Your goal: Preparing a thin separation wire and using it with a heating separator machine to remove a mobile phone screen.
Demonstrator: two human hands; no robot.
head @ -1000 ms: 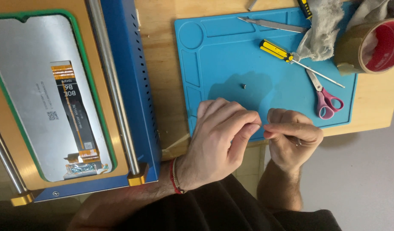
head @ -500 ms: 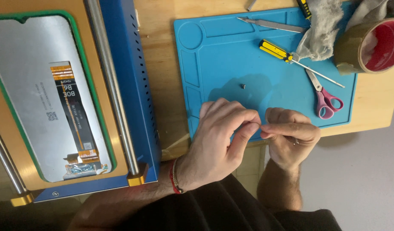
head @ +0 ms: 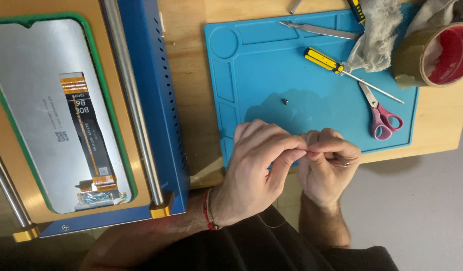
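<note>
Head view: at the near edge of the blue mat [head: 271,60], the left hand [head: 254,173] and right hand [head: 327,168] met fingertip to fingertip, pinching something too small to make out. A tiny screw [head: 285,102] lay just beyond them on that mat. Judging by this, fine handling was underway, calling for a steady grip.

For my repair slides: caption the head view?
Both hands, left and right, meet fingertip to fingertip at the blue mat's near edge.
</note>
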